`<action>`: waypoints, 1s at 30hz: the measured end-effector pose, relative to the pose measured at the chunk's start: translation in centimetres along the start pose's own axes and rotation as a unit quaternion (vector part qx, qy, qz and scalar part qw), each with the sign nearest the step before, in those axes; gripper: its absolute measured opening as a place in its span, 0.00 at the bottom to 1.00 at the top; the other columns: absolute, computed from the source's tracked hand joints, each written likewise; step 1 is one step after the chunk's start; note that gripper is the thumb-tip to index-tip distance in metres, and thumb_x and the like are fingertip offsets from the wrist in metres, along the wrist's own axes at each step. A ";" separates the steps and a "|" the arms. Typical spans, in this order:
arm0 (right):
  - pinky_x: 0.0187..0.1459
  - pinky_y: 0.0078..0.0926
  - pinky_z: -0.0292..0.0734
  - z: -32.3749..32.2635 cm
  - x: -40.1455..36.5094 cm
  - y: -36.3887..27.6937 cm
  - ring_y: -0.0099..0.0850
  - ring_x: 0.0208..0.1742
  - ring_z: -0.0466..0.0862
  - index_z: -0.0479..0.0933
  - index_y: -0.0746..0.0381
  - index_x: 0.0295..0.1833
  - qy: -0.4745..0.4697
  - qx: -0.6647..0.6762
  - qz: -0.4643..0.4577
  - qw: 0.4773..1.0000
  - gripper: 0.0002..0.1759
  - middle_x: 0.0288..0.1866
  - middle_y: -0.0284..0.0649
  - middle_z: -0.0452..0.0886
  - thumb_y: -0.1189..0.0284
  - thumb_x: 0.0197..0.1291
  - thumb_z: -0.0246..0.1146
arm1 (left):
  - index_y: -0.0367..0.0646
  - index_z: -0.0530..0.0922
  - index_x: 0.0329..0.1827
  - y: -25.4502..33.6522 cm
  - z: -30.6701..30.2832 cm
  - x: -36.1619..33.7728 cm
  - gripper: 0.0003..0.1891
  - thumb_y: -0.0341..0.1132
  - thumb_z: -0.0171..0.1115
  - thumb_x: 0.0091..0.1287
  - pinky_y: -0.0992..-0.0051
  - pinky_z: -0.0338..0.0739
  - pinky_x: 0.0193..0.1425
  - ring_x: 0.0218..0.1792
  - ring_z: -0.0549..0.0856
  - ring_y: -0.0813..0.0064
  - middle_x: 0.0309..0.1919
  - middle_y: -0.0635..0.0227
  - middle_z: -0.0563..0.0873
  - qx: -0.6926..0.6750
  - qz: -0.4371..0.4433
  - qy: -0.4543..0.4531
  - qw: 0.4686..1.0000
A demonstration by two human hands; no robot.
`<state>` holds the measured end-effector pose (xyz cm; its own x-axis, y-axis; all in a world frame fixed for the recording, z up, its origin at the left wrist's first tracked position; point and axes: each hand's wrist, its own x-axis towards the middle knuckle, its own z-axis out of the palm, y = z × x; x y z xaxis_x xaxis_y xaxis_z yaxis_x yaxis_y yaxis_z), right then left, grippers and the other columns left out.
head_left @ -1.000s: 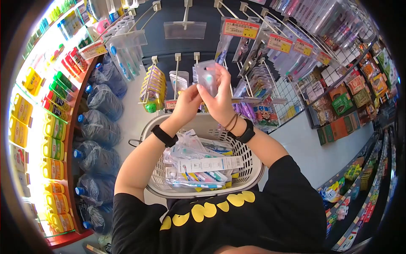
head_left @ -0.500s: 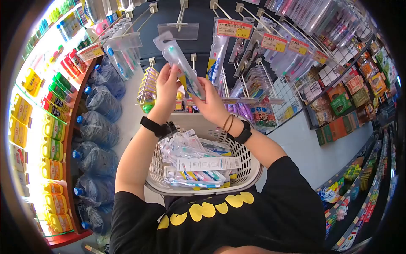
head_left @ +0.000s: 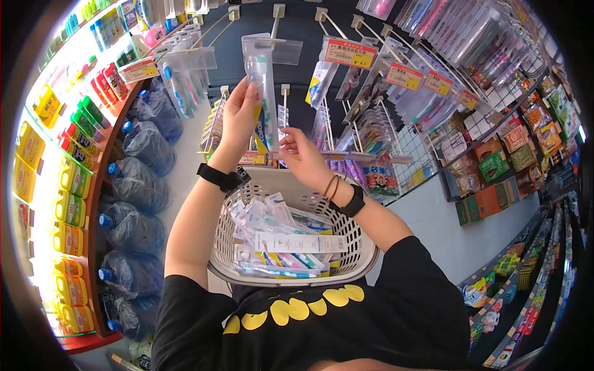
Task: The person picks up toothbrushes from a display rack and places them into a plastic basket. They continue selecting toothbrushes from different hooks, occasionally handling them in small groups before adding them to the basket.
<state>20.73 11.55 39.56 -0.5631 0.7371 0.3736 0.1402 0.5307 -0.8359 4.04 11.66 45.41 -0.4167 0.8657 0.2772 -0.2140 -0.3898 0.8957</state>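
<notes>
A packaged toothbrush [head_left: 265, 93] hangs nearly upright in front of an empty-looking hook with a clear label holder. My left hand [head_left: 238, 117] grips its left edge between thumb and fingers. Close to the pack's lower right side is my right hand [head_left: 302, 151], its fingers loosely curled and apart; whether a fingertip touches the pack is unclear. Below both hands, the pale plastic basket [head_left: 365, 256] holds a pile of packaged toothbrushes [head_left: 266, 219], with a white printed strip [head_left: 297, 242] lying across them.
Hooks with packaged toothbrushes [head_left: 427, 99] and price tags [head_left: 349, 52] surround the hands. Large blue water bottles [head_left: 139, 229] line the left, beside a shelf of yellow bottles [head_left: 68, 238]. Snack packs [head_left: 495, 154] hang at right, above low shelves [head_left: 526, 272].
The toothbrush pack has turned from slanted to nearly upright and sits closer to the hook. My right hand has loosened from its lower end. The view has shifted slightly.
</notes>
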 end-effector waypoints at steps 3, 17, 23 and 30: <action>0.43 0.28 0.77 0.1 -0.1 -0.2 0.31 0.41 0.79 0.63 0.65 0.59 0.011 -0.003 -0.007 1.000 0.23 0.43 0.43 0.76 0.76 0.59 0.60 | 0.37 0.70 0.64 -0.3 -0.2 0.3 0.21 0.40 0.53 0.73 0.85 0.69 0.48 0.40 0.74 0.88 0.39 0.76 0.79 -0.003 0.026 0.000 1.000; 0.44 0.27 0.77 0.2 0.1 0.5 0.31 0.41 0.79 0.64 0.66 0.58 0.001 0.006 -0.006 1.000 0.22 0.44 0.43 0.76 0.77 0.58 0.60 | 0.34 0.68 0.64 -0.3 0.0 0.1 0.21 0.38 0.50 0.74 0.85 0.70 0.42 0.37 0.73 0.88 0.39 0.74 0.79 0.115 0.070 0.001 0.991; 0.50 0.34 0.74 0.5 -0.2 0.8 0.39 0.46 0.79 0.67 0.67 0.56 -0.026 -0.064 -0.018 0.997 0.22 0.46 0.47 0.76 0.75 0.56 0.61 | 0.35 0.68 0.64 -0.6 -0.6 0.4 0.20 0.38 0.50 0.74 0.83 0.71 0.45 0.39 0.75 0.86 0.42 0.72 0.80 0.172 0.112 -0.006 0.979; 0.56 0.40 0.70 0.7 -0.6 1.5 0.48 0.52 0.76 0.70 0.65 0.53 -0.113 -0.171 -0.050 0.977 0.20 0.50 0.51 0.74 0.71 0.55 0.61 | 0.36 0.70 0.61 0.6 -0.9 0.0 0.19 0.37 0.51 0.73 0.75 0.73 0.38 0.31 0.80 0.72 0.32 0.59 0.82 0.330 0.201 -0.030 0.922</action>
<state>20.68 11.59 37.82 -0.7483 0.5839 0.3149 0.3182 0.7324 -0.6019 3.12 11.18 45.65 -0.2915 0.7164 0.6339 0.5392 -0.4243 0.7275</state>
